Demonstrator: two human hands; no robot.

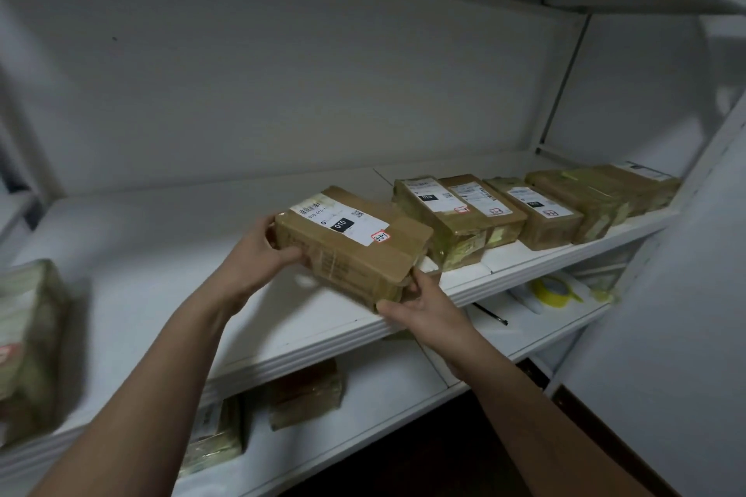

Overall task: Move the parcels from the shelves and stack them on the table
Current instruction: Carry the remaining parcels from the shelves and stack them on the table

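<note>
You had one view only, worn on your head: it looked forward and down from close range at the white shelf [169,254], tilted, with both forearms reaching in from the bottom edge.

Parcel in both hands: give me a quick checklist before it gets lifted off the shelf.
1. Left hand on the parcel: ok, grips its left end.
2. Right hand on it: ok, holds the near right corner.
3. Clear of the neighbouring parcel: cannot tell, right ends look close.
4. Path toward the person: ok, shelf bare in front.
5. Label up: ok.
6. Table free: cannot tell, out of view.
</note>
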